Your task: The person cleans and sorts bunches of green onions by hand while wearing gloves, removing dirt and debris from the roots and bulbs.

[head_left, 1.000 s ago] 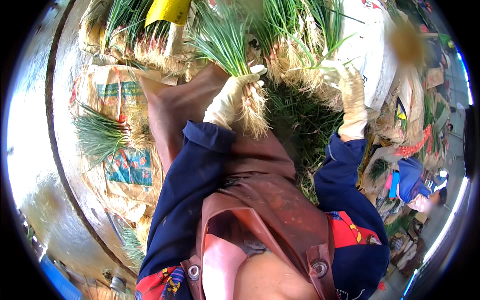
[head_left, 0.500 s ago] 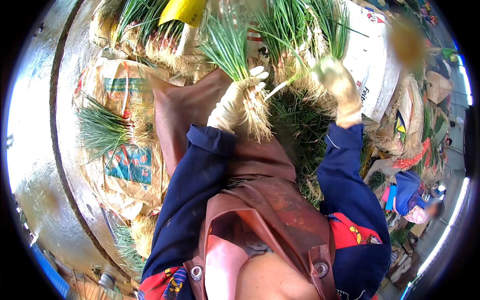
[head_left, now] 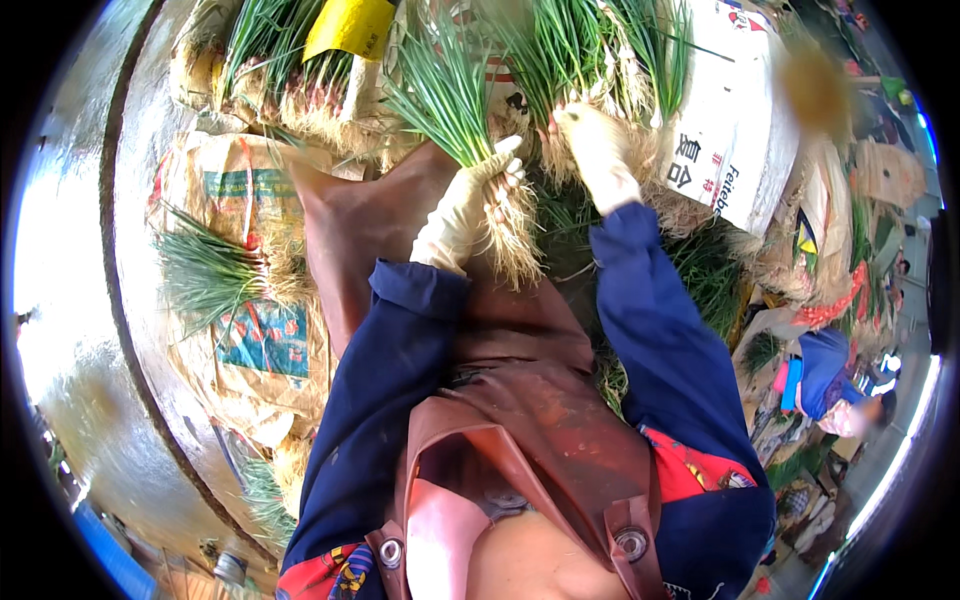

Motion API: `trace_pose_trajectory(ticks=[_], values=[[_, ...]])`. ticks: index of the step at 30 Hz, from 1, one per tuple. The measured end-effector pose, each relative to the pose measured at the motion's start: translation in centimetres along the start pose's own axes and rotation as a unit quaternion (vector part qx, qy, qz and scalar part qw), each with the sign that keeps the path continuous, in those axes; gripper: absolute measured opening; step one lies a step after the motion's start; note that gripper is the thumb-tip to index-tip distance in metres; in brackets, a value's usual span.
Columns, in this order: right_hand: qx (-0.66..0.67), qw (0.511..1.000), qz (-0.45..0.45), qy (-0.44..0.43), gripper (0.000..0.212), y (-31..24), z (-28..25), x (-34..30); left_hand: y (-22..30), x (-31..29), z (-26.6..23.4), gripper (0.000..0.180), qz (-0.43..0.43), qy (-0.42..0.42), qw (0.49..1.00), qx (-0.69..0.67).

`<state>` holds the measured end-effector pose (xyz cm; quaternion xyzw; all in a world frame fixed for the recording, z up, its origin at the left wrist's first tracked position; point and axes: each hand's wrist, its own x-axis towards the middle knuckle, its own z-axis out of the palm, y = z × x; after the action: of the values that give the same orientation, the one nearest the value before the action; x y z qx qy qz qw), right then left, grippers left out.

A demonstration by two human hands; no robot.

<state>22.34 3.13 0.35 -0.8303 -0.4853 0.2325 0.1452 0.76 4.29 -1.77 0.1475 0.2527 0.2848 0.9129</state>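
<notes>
My left hand (head_left: 465, 205), in a pale glove, is closed around a bunch of spring onions (head_left: 440, 100) above the apron over my lap. The green leaves point away from me, and the pale roots (head_left: 512, 240) hang below my fingers. Over to the right, my gloved right hand (head_left: 595, 145) reaches to the near edge of a heap of spring onions (head_left: 570, 50). Its fingertips touch the bulb ends there; the back of the glove hides most of the fingers, so their grip is unclear.
Left of my lap, a tied spring onion bunch (head_left: 215, 265) lies on a brown printed sack (head_left: 250, 380). More bunches lie at the back left beside a yellow sheet (head_left: 348, 28). A white printed sack (head_left: 735, 110) is on the right; loose green leaves (head_left: 700, 275) lie below it. Another person (head_left: 830, 385) is at far right.
My right hand has moved left and come onto the heap; the thin stalk seen near it is no longer visible there. My left hand keeps its bunch almost in place.
</notes>
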Motion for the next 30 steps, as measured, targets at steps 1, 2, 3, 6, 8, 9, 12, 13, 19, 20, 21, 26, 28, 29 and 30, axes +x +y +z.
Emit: trace_pose_trajectory(ticks=[1, 2, 3, 6, 8, 9, 12, 13, 19, 20, 21, 26, 28, 29, 30], values=[[-0.152, 0.986, 0.017, 0.065, 0.02, 0.6, 2.1, 2.3, -0.4, 0.6, -0.3, 0.034, 0.003, -0.014, 1.0, 0.001], [-0.297, 0.946, 0.026, 0.124, 0.019, -0.5, 3.3, 3.5, -0.4, 0.5, -0.4, 0.034, 0.009, -0.015, 1.0, -0.009], [-0.274, 0.953, -0.001, 0.128, 0.018, -0.5, 3.4, 4.4, -0.5, 0.6, -0.4, 0.034, 0.013, -0.018, 1.0, -0.019], [0.111, 0.991, 0.074, 0.0, 0.02, -2.7, 1.7, 3.0, -0.3, -0.2, -1.6, 0.042, 0.012, -0.026, 1.0, -0.011], [0.076, 0.995, 0.057, 0.009, 0.019, -0.1, 0.9, 3.1, -0.1, 0.1, -0.6, 0.042, 0.003, -0.011, 1.0, 0.0], [0.14, 0.988, 0.061, 0.014, 0.021, -0.5, 0.2, 1.4, 0.2, -0.5, -0.4, 0.043, 0.0, 0.019, 1.0, 0.009], [0.249, 0.953, 0.17, -0.038, 0.025, -2.6, -5.7, -4.7, 0.2, -0.4, -0.5, 0.043, 0.01, 0.008, 1.0, 0.002], [0.212, 0.96, 0.12, -0.139, 0.024, -0.3, -6.1, -5.9, 0.2, -0.3, -0.6, 0.043, 0.005, 0.002, 1.0, -0.012], [-0.159, 0.965, -0.017, -0.206, 0.022, 8.6, -3.6, -11.1, 0.5, -0.9, 0.0, 0.04, -0.016, 0.015, 0.998, -0.056], [-0.002, 0.98, 0.066, -0.186, 0.026, 6.1, -3.3, -9.9, 0.7, -1.0, 0.0, 0.04, -0.019, 0.016, 0.999, -0.044], [0.007, 0.983, 0.12, -0.138, 0.032, 3.3, -2.9, -8.7, 0.5, -0.9, -0.3, 0.039, -0.017, 0.01, 0.999, -0.047], [-0.185, 0.982, -0.012, 0.024, 0.034, 0.4, 1.6, -0.2, 0.0, 0.0, -0.3, 0.038, -0.02, -0.024, 0.998, -0.055], [-0.134, 0.989, -0.051, 0.032, 0.028, 1.0, 2.0, 0.5, 0.0, 0.2, -0.4, 0.035, -0.019, 0.029, 0.999, -0.022], [-0.114, 0.992, -0.05, 0.019, 0.023, -3.9, -0.4, -1.7, 0.1, 0.2, -1.6, 0.031, 0.004, 0.046, 0.999, 0.001], [-0.12, 0.993, -0.009, 0.01, 0.019, -5.2, -1.7, -3.1, 0.0, 0.3, -1.4, 0.031, 0.007, 0.038, 0.999, 0.006]])
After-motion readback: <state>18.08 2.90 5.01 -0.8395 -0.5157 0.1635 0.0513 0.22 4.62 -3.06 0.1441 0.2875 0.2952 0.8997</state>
